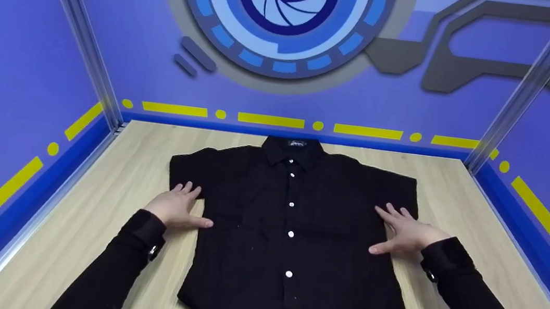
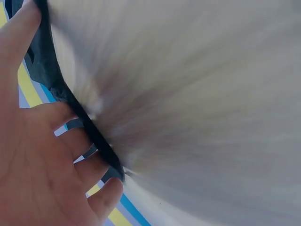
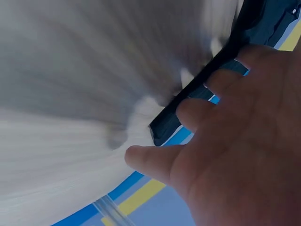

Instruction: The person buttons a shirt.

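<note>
A black short-sleeved button-up shirt lies front side up, its collar at the far edge and white buttons down the middle. My left hand is at the shirt's left side, fingertips at the sleeve's lower edge and thumb over the body's side. Opposite it, my right hand has spread fingers at the right sleeve and its thumb on the shirt's side. Both wrist views show the extended fingers along the dark cloth edge. The shirt's bottom edge is uneven, its lower left corner angled.
The shirt lies on a light wood-grain table. Blue printed panels with yellow dashes stand at the back and both sides, joined by metal corner posts. Dark bands circle both wrists.
</note>
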A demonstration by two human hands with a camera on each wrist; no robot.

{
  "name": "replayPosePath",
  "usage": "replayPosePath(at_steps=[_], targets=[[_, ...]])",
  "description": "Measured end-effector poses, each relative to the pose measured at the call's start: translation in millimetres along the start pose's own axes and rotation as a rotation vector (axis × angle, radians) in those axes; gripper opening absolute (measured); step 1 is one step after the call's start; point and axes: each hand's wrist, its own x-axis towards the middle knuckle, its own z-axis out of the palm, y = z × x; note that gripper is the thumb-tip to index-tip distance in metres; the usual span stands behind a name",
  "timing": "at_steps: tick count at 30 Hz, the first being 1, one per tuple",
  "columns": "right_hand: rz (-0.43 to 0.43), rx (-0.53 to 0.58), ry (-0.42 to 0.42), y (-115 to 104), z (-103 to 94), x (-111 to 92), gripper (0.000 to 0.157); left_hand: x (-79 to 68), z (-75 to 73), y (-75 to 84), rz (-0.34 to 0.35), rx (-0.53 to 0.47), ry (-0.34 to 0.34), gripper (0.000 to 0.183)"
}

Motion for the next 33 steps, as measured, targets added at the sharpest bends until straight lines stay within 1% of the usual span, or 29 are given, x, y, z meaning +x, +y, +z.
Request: replayPosePath(at_steps=[9, 12, 15, 20, 25, 27, 30, 32, 33], targets=[[-0.014, 0.019, 0.015, -0.5, 4.9, 0.7, 0.117, 4.9, -4.7, 1.8, -0.018, -0.017, -0.031, 0.107], [-0.010, 0.025, 0.016, -0.5, 6.0, 0.7, 0.117, 6.8, -5.2, 2.2, -0.035, -0.023, -0.036, 0.107], [-0.012, 0.037, 0.019, -0.8, 6.5, 1.1, 0.117, 9.0, -4.8, 2.0, -0.045, -0.029, -0.031, 0.106], [-0.014, 0.025, 0.027, 0.5, 7.9, 4.2, 0.117, 10.8, -3.2, 0.5, -0.060, -0.043, -0.035, 0.105], [0.002, 0.010, 0.019, 5.6, 6.4, 6.6, 0.117, 14.7, -1.0, 0.2, -0.057, -0.067, -0.039, 0.105], [0.019, -0.002, 0.030, 9.2, 5.0, 7.1, 0.117, 17.4, -1.6, 1.0, -0.053, -0.084, -0.030, 0.103], [0.023, -0.020, 0.082, 16.5, 4.2, 10.0, 0.117, 22.8, -3.3, 3.1, -0.057, -0.103, -0.011, 0.098], [0.017, -0.035, 0.126, 19.6, 3.5, 10.6, 0.117, 26.1, -3.0, 7.7, -0.043, -0.085, 0.028, 0.094], [0.009, -0.041, 0.148, 19.4, 3.2, 10.1, 0.115, 27.0, -2.4, 11.5, -0.027, -0.064, 0.063, 0.092]])
